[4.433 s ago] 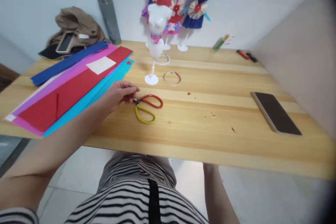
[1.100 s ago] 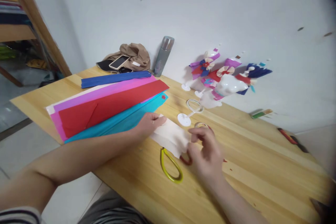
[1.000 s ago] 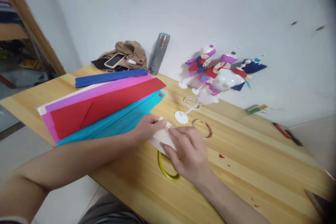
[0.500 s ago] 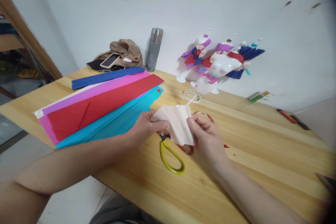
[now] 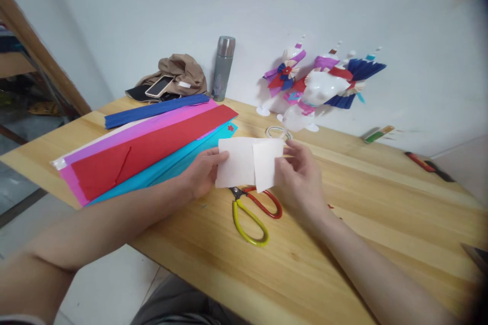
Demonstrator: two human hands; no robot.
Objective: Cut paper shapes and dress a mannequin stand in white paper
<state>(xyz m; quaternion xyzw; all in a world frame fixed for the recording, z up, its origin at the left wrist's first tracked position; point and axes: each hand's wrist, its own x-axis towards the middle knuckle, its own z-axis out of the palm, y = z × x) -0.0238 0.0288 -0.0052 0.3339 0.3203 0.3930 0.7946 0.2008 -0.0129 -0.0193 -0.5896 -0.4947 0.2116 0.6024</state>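
A white sheet of paper is held up above the wooden table, stretched between both my hands. My left hand pinches its left edge and my right hand pinches its right edge. The right part of the sheet overlaps the left part. Right below the paper, scissors with one red and one yellow handle lie on the table.
Long sheets of red, pink, cyan and blue crepe paper lie at the left. Small mannequins in paper dresses stand by the wall, with a steel flask, a phone on a brown cloth, tape rings and pens.
The left hand left the scissors; both hands took up the white paper, lifted it off the table and spread it flat between them. The view swung left.
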